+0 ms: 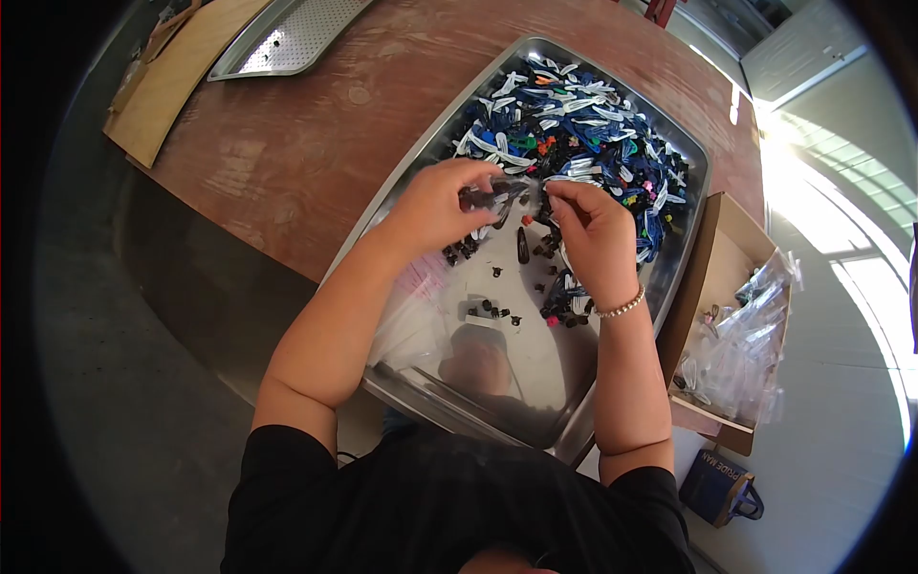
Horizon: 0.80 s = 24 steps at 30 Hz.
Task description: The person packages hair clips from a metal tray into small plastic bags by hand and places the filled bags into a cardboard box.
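A small clear plastic bag (pixel 504 194) with dark pieces inside is hovering above the middle of a large metal tray (pixel 430 134), in front of the person. The left hand (pixel 442 206) is grasping the bag from the left, its thumb and fingers closing around the filled part. The right hand (pixel 598 230) is reaching in from the right, its fingers curling toward the thumb beside the bag's right end; whether they are pinching the film or a small piece, I cannot tell. A beaded bracelet (pixel 622 304) is circling the right wrist.

Just below the hands, a single dark snap clip (pixel 523 246) is lying on the tray's floor, and small dark claw clips (pixel 492 308) are scattering toward the near side. On the far side, a heap of mixed hair clips (pixel 593 120) is filling the tray, mostly dark blue and white with spots of orange, green and pink. Flat clear bags (pixel 411 320) are resting at the tray's near left edge, partly under the left forearm.

To the right, a cardboard box (pixel 692 287) is holding clear packets (pixel 741 349). At the far left, a perforated metal tray (pixel 301 33) and a wooden board (pixel 182 81) are lying on the reddish table (pixel 316 124).
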{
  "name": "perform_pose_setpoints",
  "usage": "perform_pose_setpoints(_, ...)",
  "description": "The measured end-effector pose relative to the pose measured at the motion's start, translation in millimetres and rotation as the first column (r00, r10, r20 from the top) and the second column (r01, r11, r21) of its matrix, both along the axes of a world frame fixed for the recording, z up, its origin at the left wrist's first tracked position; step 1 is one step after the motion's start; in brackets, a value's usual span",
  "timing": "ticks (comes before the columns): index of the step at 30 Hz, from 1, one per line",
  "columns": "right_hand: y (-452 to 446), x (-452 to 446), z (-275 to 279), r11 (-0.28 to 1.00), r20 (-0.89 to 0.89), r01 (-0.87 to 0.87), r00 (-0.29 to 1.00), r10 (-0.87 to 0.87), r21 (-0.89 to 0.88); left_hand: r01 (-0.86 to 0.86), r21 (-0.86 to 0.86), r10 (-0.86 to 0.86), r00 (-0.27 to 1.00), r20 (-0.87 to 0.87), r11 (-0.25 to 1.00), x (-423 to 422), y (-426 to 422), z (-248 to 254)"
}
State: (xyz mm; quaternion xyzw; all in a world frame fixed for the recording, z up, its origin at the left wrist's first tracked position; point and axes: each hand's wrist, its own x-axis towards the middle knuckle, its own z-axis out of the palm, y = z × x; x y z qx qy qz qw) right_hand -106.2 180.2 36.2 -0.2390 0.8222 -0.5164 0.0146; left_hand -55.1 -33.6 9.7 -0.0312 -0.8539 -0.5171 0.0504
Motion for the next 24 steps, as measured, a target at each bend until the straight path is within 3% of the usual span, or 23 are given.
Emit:
perform_pose_setpoints(1, 3, -3, -4, 1.0, 0.002, 0.001, 1.0, -0.001, 0.001, 0.001, 0.001, -0.001, 1.0, 0.002, 1.0, -1, -2, -2)
perform_pose_setpoints(3, 6, -7, -10, 0.918, -0.105, -0.088, 0.985, 0.139, 0.386, -0.106, 0.128, 0.108, 0.994, -0.014, 0.986, -4, -8, -7)
perform_pose_setpoints(4, 6, -7, -16, 0.871, -0.028, -0.177, 0.977, 0.213, 0.458, -0.136, 0.165, 0.132, 0.991, 0.039, 0.977, -5, -10, -6)
perform_pose_setpoints(5, 3, -4, -19, 0.871, -0.028, -0.176, 0.977, 0.212, 0.459, -0.136, 0.166, 0.131, 0.991, 0.04, 0.977, -6, -12, -6)
perform_pose_setpoints(8, -11, 12, -26, 0.733, -0.138, -0.049, 0.972, 0.192, 0.679, -0.167, 0.081, 0.165, 0.986, 0.033, 0.983, -6, -14, -6)
perform_pose_setpoints(12, -19, 9, -49, 0.782, -0.083, -0.098, 0.979, 0.188, 0.616, -0.147, 0.089, 0.148, 0.989, 0.004, 0.985, -4, -11, -6)
perform_pose_setpoints(16, -27, 6, -58, 0.836, -0.14, -0.049, 0.979, 0.149, 0.547, -0.138, 0.06, 0.139, 0.99, -0.01, 0.989, -4, -11, -3)
perform_pose_setpoints(18, -33, 0, -65, 0.95, -0.207, 0.034, 0.978, 0.033, 0.31, -0.147, 0.045, 0.147, 0.989, 0.001, 0.988, -2, -10, 1)
perform_pose_setpoints(22, -37, 1, -65, 0.931, -0.256, 0.072, 0.966, 0.023, 0.358, -0.141, 0.08, 0.145, 0.988, -0.045, 0.987, -3, -10, -2)
perform_pose_setpoints(24, -41, 4, -59, 0.85, -0.214, 0.09, 0.977, 0.028, 0.519, -0.138, 0.044, 0.14, 0.989, -0.041, 0.989, -2, -10, 1)
